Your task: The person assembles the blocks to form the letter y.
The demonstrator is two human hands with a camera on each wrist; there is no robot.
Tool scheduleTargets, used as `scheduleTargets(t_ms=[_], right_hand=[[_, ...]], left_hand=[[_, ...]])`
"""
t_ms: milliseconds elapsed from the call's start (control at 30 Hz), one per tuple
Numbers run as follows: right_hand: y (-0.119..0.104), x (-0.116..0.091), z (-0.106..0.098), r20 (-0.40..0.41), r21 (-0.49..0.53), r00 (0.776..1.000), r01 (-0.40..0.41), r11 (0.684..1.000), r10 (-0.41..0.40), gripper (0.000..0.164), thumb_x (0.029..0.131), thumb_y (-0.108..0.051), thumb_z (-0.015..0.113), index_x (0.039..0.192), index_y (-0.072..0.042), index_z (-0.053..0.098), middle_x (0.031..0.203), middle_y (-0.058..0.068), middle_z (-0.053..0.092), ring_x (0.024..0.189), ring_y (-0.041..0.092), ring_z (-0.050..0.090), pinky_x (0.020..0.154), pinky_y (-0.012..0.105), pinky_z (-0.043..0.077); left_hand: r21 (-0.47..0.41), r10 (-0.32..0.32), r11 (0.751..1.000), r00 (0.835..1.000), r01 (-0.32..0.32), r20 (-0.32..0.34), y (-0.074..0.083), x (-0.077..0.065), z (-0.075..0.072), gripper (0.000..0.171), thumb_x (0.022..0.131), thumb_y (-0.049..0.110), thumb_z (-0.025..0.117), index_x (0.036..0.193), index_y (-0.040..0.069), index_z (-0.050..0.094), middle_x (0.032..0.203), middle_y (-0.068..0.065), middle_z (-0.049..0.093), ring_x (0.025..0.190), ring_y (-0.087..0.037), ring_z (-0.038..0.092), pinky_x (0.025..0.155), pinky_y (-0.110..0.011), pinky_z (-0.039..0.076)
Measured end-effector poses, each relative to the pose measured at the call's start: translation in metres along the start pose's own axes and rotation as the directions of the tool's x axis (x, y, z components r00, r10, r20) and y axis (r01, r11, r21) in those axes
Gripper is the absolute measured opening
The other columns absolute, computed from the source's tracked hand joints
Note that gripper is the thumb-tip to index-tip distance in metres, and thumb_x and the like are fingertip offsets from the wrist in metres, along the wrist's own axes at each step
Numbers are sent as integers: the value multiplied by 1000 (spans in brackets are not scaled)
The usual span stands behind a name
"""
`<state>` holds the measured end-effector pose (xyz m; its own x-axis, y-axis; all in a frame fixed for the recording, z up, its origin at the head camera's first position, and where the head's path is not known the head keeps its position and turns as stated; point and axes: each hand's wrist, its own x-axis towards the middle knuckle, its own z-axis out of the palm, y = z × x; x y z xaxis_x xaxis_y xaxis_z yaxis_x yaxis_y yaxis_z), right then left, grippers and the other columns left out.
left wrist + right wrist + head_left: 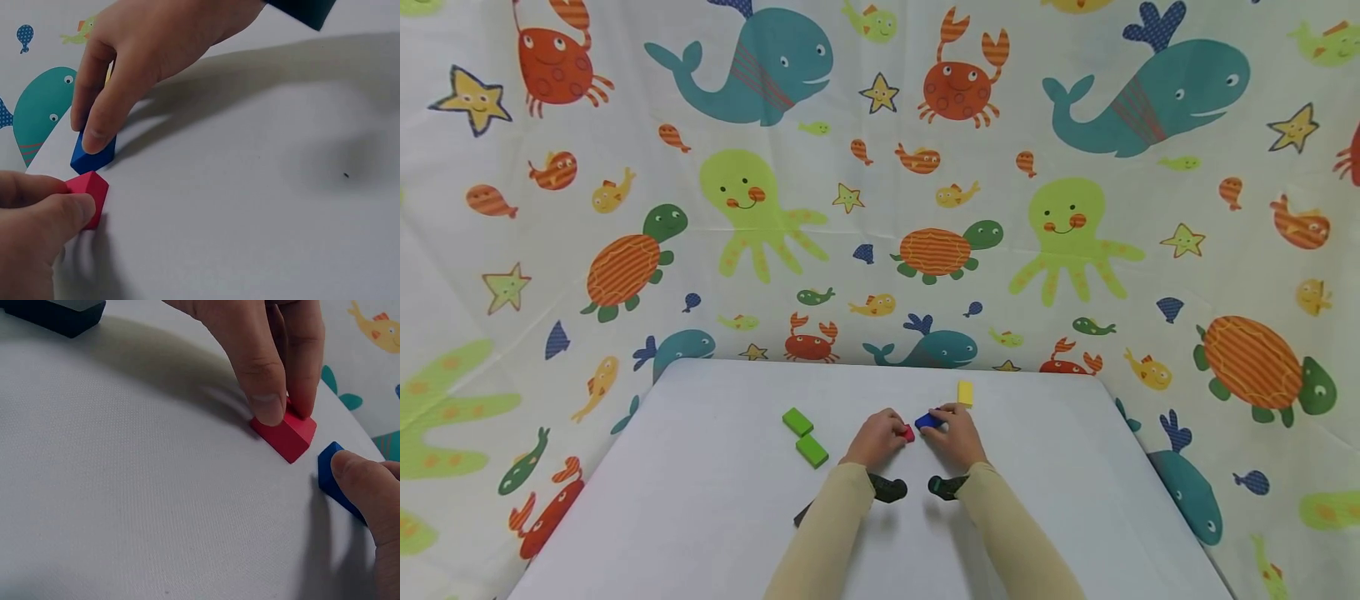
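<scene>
Between thumb and fingers, my left hand (876, 440) pinches a small red block (909, 433). My right hand (958, 437) grips a blue block (928, 420) in the same way, just to the right of the red one. In the left wrist view, the near end of the blue block (80, 164) lies close to the top of the red block (97, 187). A narrow gap parts the red block (289, 439) from the blue block (331, 469) in the right wrist view. Fingers cover part of both blocks.
Two green blocks, one (797, 422) behind the other (812, 451), lie left of my hands on the white table (700, 500). A yellow block (966, 393) lies beyond my right hand. By my left sleeve, a dark object (802, 515) is partly hidden. A sea-animal cloth (880, 242) hangs behind.
</scene>
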<state>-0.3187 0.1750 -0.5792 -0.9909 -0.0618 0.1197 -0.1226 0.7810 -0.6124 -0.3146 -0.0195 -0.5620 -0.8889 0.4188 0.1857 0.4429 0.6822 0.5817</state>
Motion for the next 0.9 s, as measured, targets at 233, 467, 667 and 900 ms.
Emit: scheduleTargets(t_ms=[233, 467, 667, 900], right_hand=[[-4, -1, 2, 4, -11, 998, 60, 998, -60, 44, 85, -31, 77, 120, -6, 69, 120, 17, 56, 112, 33, 54, 99, 49, 45], [-5, -1, 3, -13, -10, 996, 89, 996, -89, 42, 85, -30, 77, 119, -5, 70, 118, 17, 56, 109, 31, 55, 98, 47, 46], [-5, 1, 4, -7, -22, 997, 74, 997, -74, 42, 86, -30, 76, 119, -5, 70, 118, 16, 56, 109, 31, 55, 99, 46, 46], [-5, 1, 5, -4, -15, 998, 59, 998, -59, 42, 86, -30, 75, 120, -5, 69, 120, 16, 55, 111, 31, 55, 100, 47, 45]], left_hand=[[4, 4, 1000, 1000, -4, -6, 1, 0, 0, 7, 84, 10, 77, 88, 5, 75, 92, -2, 61, 83, -16, 57, 83, -33, 52], [29, 12, 999, 1000, -12, -17, -1, 2, 4, 6, 84, 11, 78, 85, 6, 73, 91, -1, 59, 80, -14, 56, 80, -31, 51], [33, -4, 999, 1000, 4, -20, -1, 3, 4, 8, 84, 11, 78, 85, 6, 72, 91, 0, 58, 79, -13, 55, 79, -31, 51], [42, 0, 999, 1000, 1, -19, -1, 3, 5, 8, 84, 12, 78, 85, 6, 72, 91, -1, 59, 79, -13, 55, 80, -29, 52]])
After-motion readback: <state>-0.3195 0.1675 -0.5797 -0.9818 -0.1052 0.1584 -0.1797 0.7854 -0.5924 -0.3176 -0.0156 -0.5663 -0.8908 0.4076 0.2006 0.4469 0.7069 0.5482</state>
